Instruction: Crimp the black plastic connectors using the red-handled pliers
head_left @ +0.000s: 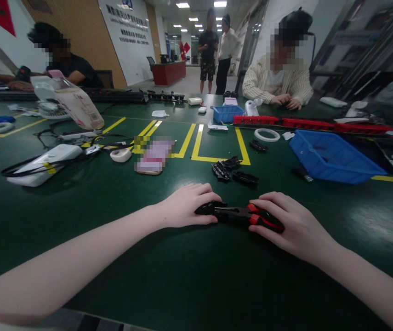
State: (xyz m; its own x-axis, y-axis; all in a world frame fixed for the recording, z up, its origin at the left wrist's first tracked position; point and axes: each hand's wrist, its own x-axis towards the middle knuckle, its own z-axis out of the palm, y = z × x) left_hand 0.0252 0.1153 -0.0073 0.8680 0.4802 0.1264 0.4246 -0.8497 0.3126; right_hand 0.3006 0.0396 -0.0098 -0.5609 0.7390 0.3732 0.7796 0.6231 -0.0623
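My right hand (pixel 287 225) is closed round the red and black handles of a pair of long-nose pliers (pixel 232 211). The pliers lie level just over the green table, jaws pointing left. Closed on a small black plastic part (pixel 206 208), my left hand (pixel 191 204) holds it at the plier tips; whether the jaws grip it I cannot tell. Beyond the hands lie several similar black plastic parts (pixel 245 178) in a loose group. A phone (pixel 155 156), partly blurred, rests farther off to the left.
A blue bin (pixel 337 158) stands at the right, a smaller blue basket (pixel 228 114) farther back. White tape rings (pixel 267 134), a white power bank-like box (pixel 44 165) with black cables, and a tilted bottle (pixel 79 105) lie about. A co-worker (pixel 279 78) sits across the table.
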